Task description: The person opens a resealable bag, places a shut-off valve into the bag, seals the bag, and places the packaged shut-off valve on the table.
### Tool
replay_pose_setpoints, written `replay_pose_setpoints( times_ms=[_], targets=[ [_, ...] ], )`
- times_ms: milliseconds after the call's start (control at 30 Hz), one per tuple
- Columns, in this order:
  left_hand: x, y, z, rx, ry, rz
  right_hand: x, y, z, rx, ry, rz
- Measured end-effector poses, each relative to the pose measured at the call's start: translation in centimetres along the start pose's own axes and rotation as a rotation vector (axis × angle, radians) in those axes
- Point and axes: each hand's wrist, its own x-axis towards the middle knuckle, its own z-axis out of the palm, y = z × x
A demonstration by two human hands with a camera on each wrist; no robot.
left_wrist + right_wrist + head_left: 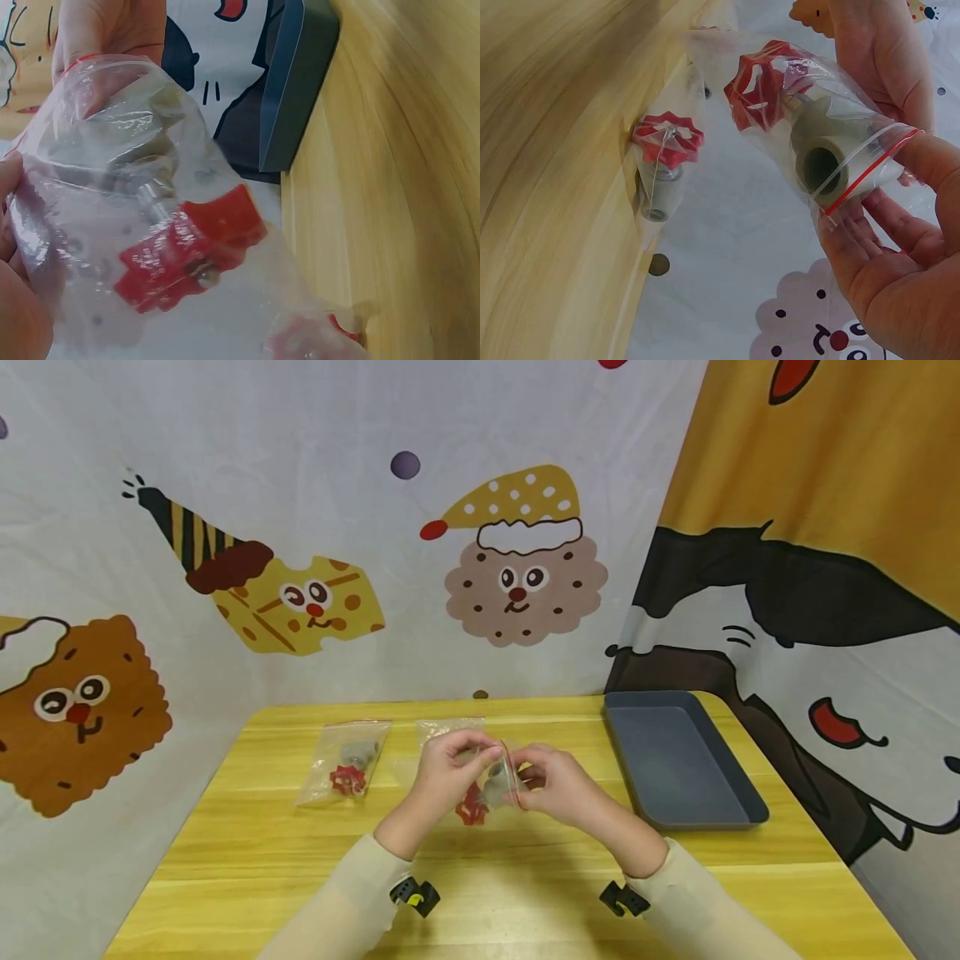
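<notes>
Above the middle of the table, both hands hold a clear zip bag (247, 307) by its red-edged mouth. Inside is a grey valve (832, 154) with a red handwheel (761, 86), which hangs toward the bag's bottom. My left hand (453, 768) pinches the left side of the mouth between thumb and fingers. My right hand (558, 781) grips the opposite side, its thumb and fingers on the red seal strip (874, 171). Whether the seal is parted cannot be made out.
To the left lies another zip bag (315, 772) with a grey valve and red handwheel. A further bag (442, 727) lies behind my left hand, partly hidden. A dark grey tray (686, 768) stands at the right of the wooden table (247, 877). A printed cloth (337, 460) hangs behind.
</notes>
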Motion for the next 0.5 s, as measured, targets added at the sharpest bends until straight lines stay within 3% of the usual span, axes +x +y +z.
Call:
replay_pose_setpoints(
  times_ms=[200, 500],
  targets=[
    [0.0, 2.1, -0.5, 0.013, 0.024, 0.011, 0.0, 0.4, -0.1, -0.091, 0.02, -0.048],
    [0.0, 1.9, -0.6, 0.027, 0.064, 0.008, -0.1, 1.2, -0.2, -0.116, 0.07, -0.065]
  ],
)
